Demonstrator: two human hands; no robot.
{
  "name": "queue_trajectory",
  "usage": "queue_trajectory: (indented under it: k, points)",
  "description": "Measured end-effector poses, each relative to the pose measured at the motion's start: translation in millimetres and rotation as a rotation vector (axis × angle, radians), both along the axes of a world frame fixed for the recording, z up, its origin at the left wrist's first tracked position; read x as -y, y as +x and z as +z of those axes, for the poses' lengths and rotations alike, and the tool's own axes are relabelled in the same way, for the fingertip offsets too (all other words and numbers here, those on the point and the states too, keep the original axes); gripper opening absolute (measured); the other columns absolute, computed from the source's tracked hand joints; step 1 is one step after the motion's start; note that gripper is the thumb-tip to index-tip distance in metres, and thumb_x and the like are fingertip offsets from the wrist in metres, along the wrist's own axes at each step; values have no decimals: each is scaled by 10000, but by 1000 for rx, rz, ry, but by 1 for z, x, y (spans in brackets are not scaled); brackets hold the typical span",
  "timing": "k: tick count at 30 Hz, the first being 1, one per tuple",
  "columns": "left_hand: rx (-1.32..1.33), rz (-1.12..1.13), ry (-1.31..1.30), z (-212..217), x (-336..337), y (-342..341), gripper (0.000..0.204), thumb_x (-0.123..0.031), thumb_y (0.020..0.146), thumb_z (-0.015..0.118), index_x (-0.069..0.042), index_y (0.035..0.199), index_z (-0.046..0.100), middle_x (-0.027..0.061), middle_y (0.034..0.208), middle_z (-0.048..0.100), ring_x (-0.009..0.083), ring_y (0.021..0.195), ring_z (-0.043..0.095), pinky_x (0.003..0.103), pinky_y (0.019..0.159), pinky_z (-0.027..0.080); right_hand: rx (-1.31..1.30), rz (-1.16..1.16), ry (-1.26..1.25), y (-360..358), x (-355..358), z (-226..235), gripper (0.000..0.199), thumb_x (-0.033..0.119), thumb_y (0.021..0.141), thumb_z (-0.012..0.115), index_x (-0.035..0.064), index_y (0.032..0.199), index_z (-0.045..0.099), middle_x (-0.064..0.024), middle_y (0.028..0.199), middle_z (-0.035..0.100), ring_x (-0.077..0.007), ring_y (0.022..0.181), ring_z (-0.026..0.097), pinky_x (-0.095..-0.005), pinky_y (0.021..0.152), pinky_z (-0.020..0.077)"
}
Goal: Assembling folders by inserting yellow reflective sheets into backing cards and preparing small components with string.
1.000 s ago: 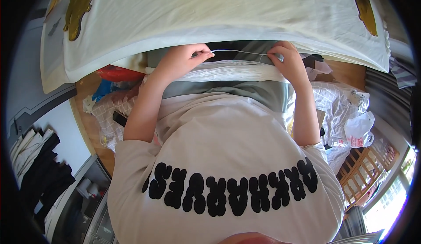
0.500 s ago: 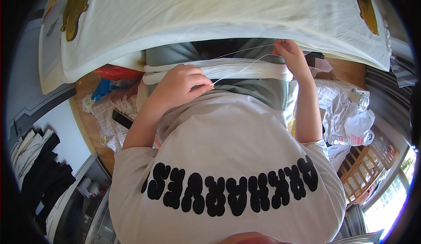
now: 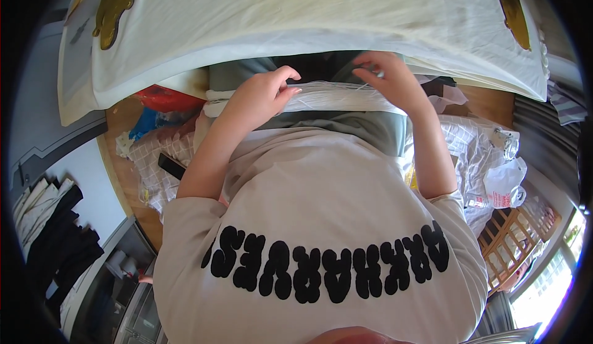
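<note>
A skein of white yarn (image 3: 346, 100) is stretched across my lap, looped around my legs in grey-green trousers (image 3: 372, 133). My left hand (image 3: 267, 94) hovers at its left part, thumb and index finger apart, with a loose strand close to the fingertips. Over the right part, my right hand (image 3: 386, 78) has its fingers curled and apart; a small pale spot at its fingertips is too small to make out. No strand shows stretched between the hands. Part of the skein is hidden behind both hands.
A table with a cream cloth (image 3: 309, 16) hangs over my knees. On the left lie a red bag (image 3: 165, 97) and a dark phone-like object (image 3: 171, 165). Clear plastic bags (image 3: 506, 180) and a wooden rack (image 3: 513, 245) stand at right. Dark clothes (image 3: 58, 242) are at far left.
The strand that ran taut between my hands no longer shows. My right hand has moved left and its pinch has opened; my left hand has risen slightly, its thumb and finger now apart.
</note>
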State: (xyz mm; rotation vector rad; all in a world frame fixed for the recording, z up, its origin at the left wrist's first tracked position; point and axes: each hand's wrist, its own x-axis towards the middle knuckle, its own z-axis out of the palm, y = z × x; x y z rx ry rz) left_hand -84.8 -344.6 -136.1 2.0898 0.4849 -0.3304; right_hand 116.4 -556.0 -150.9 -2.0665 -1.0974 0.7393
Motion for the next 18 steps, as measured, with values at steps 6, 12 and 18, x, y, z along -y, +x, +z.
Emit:
queue_trajectory:
  k: [6,12,18]
  points:
    - [40,-86,318,1,-2,17,242,-261,893,666,-80,1055,665,92,900,690,260,812,666,375,680,515,75,265,-139,-17,-33,-20,193,225,884,675,49,945,726,-105,945,652,-274,922,605,-348,768,499]
    - [60,-198,285,-24,-5,27,287,-305,902,643,-104,1101,691,88,1017,681,263,889,663,382,783,523,-226,281,-209,-21,-52,-35,215,212,883,656,40,986,731,-98,908,680,-205,840,617,-325,762,491]
    - [-8,-196,216,-28,-1,26,292,-297,909,638,-99,1114,699,94,1039,672,273,912,651,372,788,515,-280,208,-231,-21,-54,-28,217,196,887,648,24,992,728,-91,911,708,-175,837,628,-298,790,489]
